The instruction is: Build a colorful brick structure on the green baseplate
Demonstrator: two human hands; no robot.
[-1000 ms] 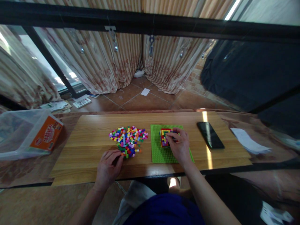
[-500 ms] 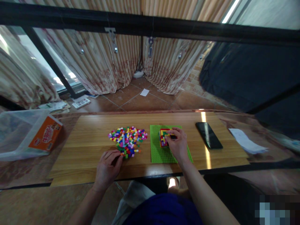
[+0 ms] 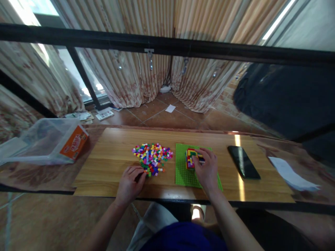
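My right hand [image 3: 206,169] is closed at a small multicoloured toy-brick build [image 3: 190,160], its thumb and fingers against the top and right side. The build stands on a green studded baseplate [image 3: 181,177] and shows red, yellow, green and purple bricks; my fingers cover part of it. To the left lies a loose heap of small coloured toy bricks [image 3: 153,155]. At the heap's near left edge, my left hand [image 3: 131,183] rests with thumb and fingertips drawn together beside an orange brick. Whatever is between those fingertips is too small to make out.
A black phone [image 3: 243,162] lies on the wooden table [image 3: 104,157], right of the baseplate. White paper [image 3: 290,172] is farther right. At the left stands a clear plastic bin [image 3: 49,139] with an orange label. A dark rail [image 3: 162,43] crosses in front of curtains.
The camera view has shifted, so the whole scene sits farther right and slightly lower. Both hands keep nearly the same places, at the heap and at the build.
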